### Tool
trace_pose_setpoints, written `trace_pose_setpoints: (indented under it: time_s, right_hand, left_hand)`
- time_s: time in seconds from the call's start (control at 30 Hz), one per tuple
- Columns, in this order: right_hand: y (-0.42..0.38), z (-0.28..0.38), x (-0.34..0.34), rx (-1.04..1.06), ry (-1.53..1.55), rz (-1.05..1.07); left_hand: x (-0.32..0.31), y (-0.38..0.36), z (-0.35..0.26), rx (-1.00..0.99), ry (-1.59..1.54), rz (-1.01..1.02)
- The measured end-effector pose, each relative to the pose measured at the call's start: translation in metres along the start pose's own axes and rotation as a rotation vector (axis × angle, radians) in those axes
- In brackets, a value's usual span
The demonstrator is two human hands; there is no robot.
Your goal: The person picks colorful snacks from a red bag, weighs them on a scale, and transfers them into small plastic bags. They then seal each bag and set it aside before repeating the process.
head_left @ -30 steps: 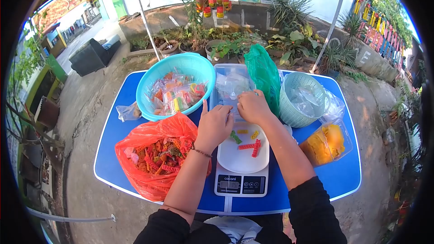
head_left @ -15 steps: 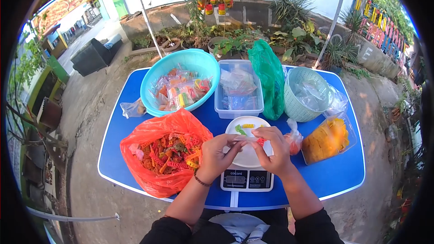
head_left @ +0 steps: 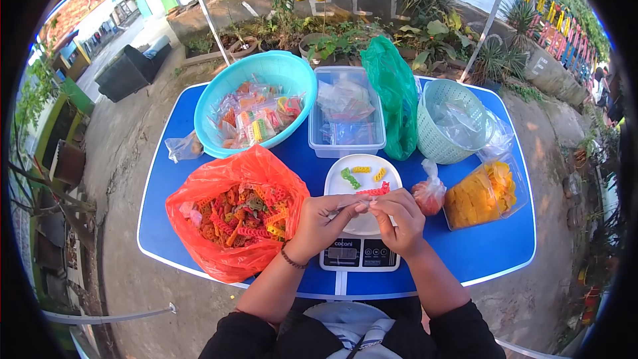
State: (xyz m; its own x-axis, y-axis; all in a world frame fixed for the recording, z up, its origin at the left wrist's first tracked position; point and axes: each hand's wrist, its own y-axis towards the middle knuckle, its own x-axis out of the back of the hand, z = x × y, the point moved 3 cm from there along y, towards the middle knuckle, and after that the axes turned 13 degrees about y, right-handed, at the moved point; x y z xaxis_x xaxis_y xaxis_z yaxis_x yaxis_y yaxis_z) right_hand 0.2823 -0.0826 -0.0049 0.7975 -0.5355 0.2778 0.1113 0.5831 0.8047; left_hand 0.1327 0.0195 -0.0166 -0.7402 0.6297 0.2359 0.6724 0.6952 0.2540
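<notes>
Above the white plate (head_left: 393, 174), my left hand (head_left: 320, 221) and my right hand (head_left: 403, 221) pinch a small clear plastic bag (head_left: 346, 207) between their fingertips, close together. Several spiral and tube-shaped snacks lie on the plate: a green snack (head_left: 349, 178), a yellow snack (head_left: 361, 169) and a red snack (head_left: 376, 189) among them. Beneath the plate is a digital kitchen scale (head_left: 359, 260), its front panel showing below my hands. Left of my left hand, a red plastic bag (head_left: 199, 252) stands wide with many colored snacks (head_left: 242, 223) inside.
On the blue table (head_left: 159, 226), a turquoise basin (head_left: 302, 80) holds packed snack bags. Behind the plate stand a clear plastic box (head_left: 348, 151) and a green plastic bag (head_left: 392, 119). To the right are a pale green basket (head_left: 438, 139), a knotted bag (head_left: 429, 193) and a container of orange chips (head_left: 482, 193).
The camera view has shifted slightly, so the table sits higher and further left. My hands have turned a little and drawn their fingertips together on the bag.
</notes>
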Motion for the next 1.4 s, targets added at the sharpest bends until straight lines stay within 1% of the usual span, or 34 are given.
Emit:
trace_pose_setpoints:
  time_s: [0.1,0.2,0.3,0.4,0.5,0.7,0.9,1.0,1.1,1.13,1.23,1.27,1.37,1.4]
  right_hand:
    - [0.008,0.008,0.001,0.058,-0.078,0.011]
    - [0.009,0.015,0.001,0.040,-0.072,-0.069]
    - [0.006,0.015,-0.003,0.027,0.018,0.049]
    - [0.008,0.015,-0.002,-0.003,-0.010,0.050]
    - [0.007,0.013,-0.003,0.017,-0.023,0.060]
    - [0.005,0.021,-0.003,-0.011,-0.129,0.173]
    - [0.007,0.022,0.001,-0.020,-0.061,0.227]
    - [0.004,0.019,0.006,-0.015,0.006,0.063]
    - [-0.007,0.002,0.014,-0.142,-0.047,-0.201]
    - [0.000,0.002,0.017,-0.249,-0.064,-0.191]
    - [0.000,-0.017,0.015,-0.316,-0.262,0.001]
    - [0.002,-0.017,0.013,-0.279,-0.379,0.074]
    - [0.002,-0.012,0.002,-0.252,-0.504,0.138]
    - [0.000,-0.013,0.000,-0.253,-0.472,0.144]
  left_hand:
    - [0.000,-0.001,0.005,-0.044,0.112,-0.070]
    - [0.002,-0.003,0.000,-0.114,0.246,-0.146]
    - [0.004,-0.004,0.000,-0.149,0.325,-0.154]
    - [0.002,-0.005,-0.005,-0.212,0.412,-0.185]
    - [0.000,-0.005,-0.005,-0.330,0.494,-0.210]
    - [0.001,-0.003,-0.010,-0.470,0.588,-0.181]
    - [0.001,-0.002,-0.011,-0.340,0.390,-0.128]
    - [0.006,-0.001,-0.004,-0.277,0.324,-0.111]
    - [0.008,0.001,-0.001,-0.038,-0.206,-0.150]
    - [0.010,0.002,0.000,-0.027,-0.302,-0.171]
    - [0.016,0.005,0.021,0.106,-0.666,-0.146]
    - [0.017,0.006,0.022,0.154,-0.690,-0.118]
    - [0.016,0.005,0.027,0.170,-0.468,-0.137]
    - [0.016,0.004,0.025,0.168,-0.427,-0.130]
